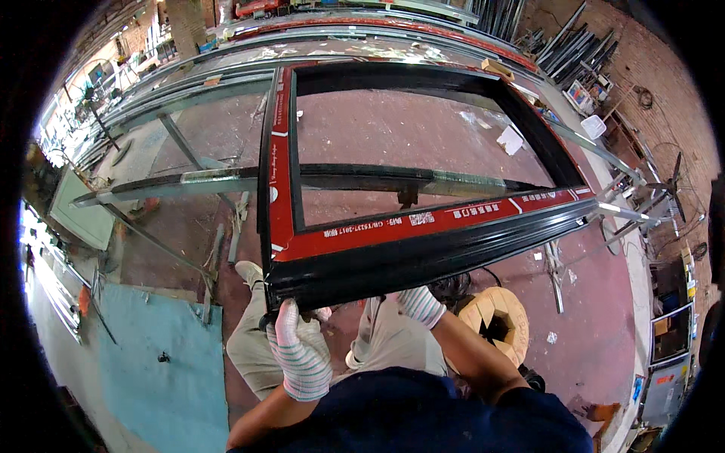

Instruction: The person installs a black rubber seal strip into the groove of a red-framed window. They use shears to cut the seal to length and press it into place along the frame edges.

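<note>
A large black window frame (423, 266) with red protective film on its upper face lies across metal support rails in front of me. My left hand (300, 351), in a white striped glove, is closed at the frame's near left corner, its thumb up against the edge. My right hand (421, 305), gloved alike, reaches to the underside of the near edge, right of the left hand. The frame hides most of its fingers, so its grip does not show.
A support rail (219, 180) runs crosswise under the frame. Right of my legs stands a round tan spool (515, 321) with a dark centre. A blue-green mat (162, 362) covers floor at left. Long profiles (377, 32) lie beyond the frame; a fan (674, 185) stands at right.
</note>
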Tool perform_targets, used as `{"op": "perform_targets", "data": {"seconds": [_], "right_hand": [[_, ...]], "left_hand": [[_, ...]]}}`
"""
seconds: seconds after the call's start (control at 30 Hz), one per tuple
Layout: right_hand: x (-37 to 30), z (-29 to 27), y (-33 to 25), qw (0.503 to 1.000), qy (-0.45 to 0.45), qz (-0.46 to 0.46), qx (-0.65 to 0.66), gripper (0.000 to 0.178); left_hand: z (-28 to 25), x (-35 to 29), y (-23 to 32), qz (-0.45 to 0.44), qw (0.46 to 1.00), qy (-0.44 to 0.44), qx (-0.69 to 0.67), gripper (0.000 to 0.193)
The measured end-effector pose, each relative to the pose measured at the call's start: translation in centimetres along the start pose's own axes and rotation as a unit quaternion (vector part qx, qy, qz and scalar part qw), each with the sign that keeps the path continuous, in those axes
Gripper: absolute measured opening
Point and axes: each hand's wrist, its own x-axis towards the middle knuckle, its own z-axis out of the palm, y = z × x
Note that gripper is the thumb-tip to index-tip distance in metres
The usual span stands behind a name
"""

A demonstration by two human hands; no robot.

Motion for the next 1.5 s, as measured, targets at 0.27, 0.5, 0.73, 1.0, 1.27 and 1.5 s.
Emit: {"op": "perform_targets", "data": {"seconds": [0.27,0.5,0.73,1.0,1.27,1.5], "right_hand": [[7.4,-3.5,-4.6,0.999,0.001,0.037,-0.025,0.027],[3.0,-0.6,-3.3,0.998,0.007,0.063,0.000,0.027],[1.9,-0.2,-4.3,0.996,0.010,0.086,0.004,0.027],[4.7,-2.1,-5.8,0.996,0.005,0.085,-0.004,0.027],[4.3,-0.1,-5.2,0.996,0.015,0.091,0.009,0.028],[3.9,0.6,-4.9,0.996,0.015,0.088,0.016,0.028]], "left_hand": [[0.2,0.1,-0.1,0.004,1.000,0.001,-0.001,0.030],[0.5,-0.2,0.7,-0.024,0.999,-0.012,0.020,0.035],[0.1,-0.4,0.2,-0.093,0.993,0.046,-0.060,0.040],[-3.7,-0.7,-3.2,-0.038,0.996,0.053,-0.068,0.052],[-4.8,-1.1,-3.7,-0.061,0.988,0.052,-0.134,0.063],[-2.9,-0.7,-3.0,-0.016,0.993,0.039,-0.107,0.063]]}}
